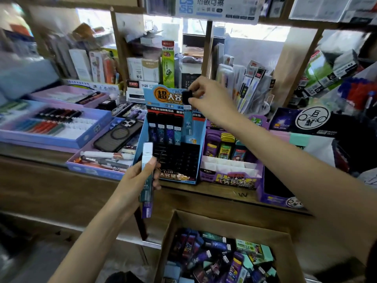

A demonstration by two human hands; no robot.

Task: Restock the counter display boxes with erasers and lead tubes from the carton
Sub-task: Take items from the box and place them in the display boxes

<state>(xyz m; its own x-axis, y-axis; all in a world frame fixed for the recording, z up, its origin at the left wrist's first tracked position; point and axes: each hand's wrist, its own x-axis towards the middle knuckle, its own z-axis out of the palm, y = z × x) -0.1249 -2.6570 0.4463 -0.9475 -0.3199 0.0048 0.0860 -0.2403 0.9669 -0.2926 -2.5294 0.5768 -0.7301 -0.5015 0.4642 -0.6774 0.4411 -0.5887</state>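
Right hand (206,97) pinches a lead tube (187,119) by its cap, lowering it into the blue display box (201,152); left hand (138,176) grips spare tubes (147,170) ready.

This is a shop that sells pens and school things. The wooden counter (214,192) is packed with open boxes of pens (51,123), a blue box of lead tubes (175,176) and a purple box of erasers (230,178). Shelves (126,9) behind are stuffed with packets. A printed sign (214,7) hangs above.
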